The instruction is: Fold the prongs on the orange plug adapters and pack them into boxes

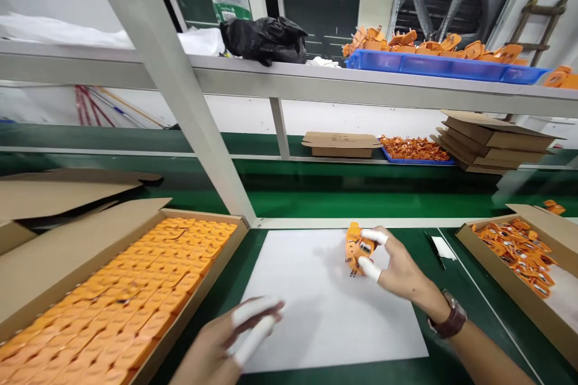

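My right hand (397, 267) grips an orange plastic part with metal prongs (356, 248) between thumb and fingers, above the white sheet (316, 295). It may be more than one piece; the fingers cover some of it. Over the sheet's lower left edge, my left hand (244, 334) is half curled and slightly blurred. Its thumb and index finger have a gap between them, and I see nothing held there. White covers wrap the thumb and index finger of both hands.
At left, a cardboard box (239, 233) holds neat rows of orange parts. The right-hand box (501, 295) has a loose heap of them. Near it lie a black pen (434, 249) and a white slip (444, 248). A slanted metal post (180, 90) and shelf (316, 79) stand ahead.
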Demonstrator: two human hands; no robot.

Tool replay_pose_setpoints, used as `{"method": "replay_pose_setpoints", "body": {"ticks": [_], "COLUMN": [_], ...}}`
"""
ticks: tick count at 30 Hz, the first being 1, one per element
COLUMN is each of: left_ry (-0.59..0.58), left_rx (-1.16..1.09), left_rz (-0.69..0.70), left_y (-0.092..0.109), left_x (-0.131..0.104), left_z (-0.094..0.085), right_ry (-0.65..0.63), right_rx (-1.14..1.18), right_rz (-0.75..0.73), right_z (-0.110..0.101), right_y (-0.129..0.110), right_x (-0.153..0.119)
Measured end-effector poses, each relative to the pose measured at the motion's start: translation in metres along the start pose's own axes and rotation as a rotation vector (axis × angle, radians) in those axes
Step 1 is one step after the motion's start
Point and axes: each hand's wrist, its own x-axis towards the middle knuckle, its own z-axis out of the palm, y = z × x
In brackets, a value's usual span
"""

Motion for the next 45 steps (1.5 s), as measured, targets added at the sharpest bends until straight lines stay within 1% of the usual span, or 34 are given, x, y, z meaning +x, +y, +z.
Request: {"method": "replay_pose_setpoints", "body": {"ticks": [1,3,4,6,8,10,13,15,17,19,21,24,26,28,31,33,35,37,39,41,43,45], "left_ry": [-0.082,-0.166,-0.164,-0.187,-0.189,-0.131,0.016,0.09,0.143,0.157,0.146,0.13,0.113,0.07,-0.074,-0.192,-0.266,-0.293,-0.295,-0.292,-0.273,-0.248], "left_rx": [-0.121,-0.379,-0.469,-0.554,-0.544,-0.451,-0.146,0.076,0.244,0.348,0.401,0.423,0.401,0.348,0.25,0.182,0.077,-0.106,-0.32,-0.469,-0.523,-0.529], "left_rz": [-0.032,-0.063,-0.079,-0.109,-0.099,-0.012,0.239,0.407,0.521,0.579,0.602,0.609,0.578,0.513,0.406,0.337,0.239,0.093,-0.074,-0.191,-0.225,-0.221], "left_y": [0.009,0.023,0.028,0.03,0.026,0.018,0.004,-0.002,-0.006,-0.009,-0.011,-0.013,-0.012,-0.01,-0.007,-0.005,-0.004,-0.004,-0.004,-0.003,-0.003,-0.004], "left_x": [0.008,0.022,0.027,0.035,0.036,0.033,0.027,0.025,0.025,0.027,0.029,0.032,0.034,0.036,0.038,0.039,0.039,0.039,0.039,0.039,0.04,0.04], "left_z": [0.013,0.037,0.046,0.058,0.062,0.061,0.056,0.054,0.052,0.05,0.049,0.049,0.049,0.048,0.047,0.048,0.049,0.049,0.049,0.048,0.047,0.049], "right_ry": [-0.06,-0.119,-0.138,-0.174,-0.212,-0.228,-0.233,-0.245,-0.249,-0.254,-0.249,-0.191,-0.152,-0.121,-0.093,-0.102,-0.115,-0.115,-0.109,-0.102,-0.094,-0.091], "right_rx": [0.032,0.043,0.044,0.069,0.171,0.351,0.667,0.809,0.858,0.846,0.804,0.721,0.649,0.567,0.475,0.459,0.459,0.46,0.46,0.462,0.449,0.411], "right_rz": [-0.027,-0.072,-0.08,-0.072,-0.046,0.004,0.161,0.26,0.271,0.208,0.16,0.15,0.084,-0.03,-0.154,-0.186,-0.189,-0.184,-0.181,-0.18,-0.187,-0.212], "right_z": [0.011,0.032,0.041,0.055,0.064,0.071,0.082,0.088,0.091,0.092,0.093,0.093,0.093,0.092,0.09,0.088,0.087,0.086,0.086,0.087,0.089,0.091], "right_y": [-0.016,-0.044,-0.053,-0.065,-0.066,-0.061,-0.051,-0.047,-0.044,-0.043,-0.041,-0.035,-0.033,-0.032,-0.033,-0.035,-0.035,-0.034,-0.031,-0.028,-0.027,-0.027], "right_x": [-0.002,-0.005,-0.006,-0.009,-0.011,-0.013,-0.018,-0.021,-0.023,-0.024,-0.025,-0.027,-0.029,-0.03,-0.032,-0.033,-0.033,-0.033,-0.032,-0.032,-0.032,-0.033]}}
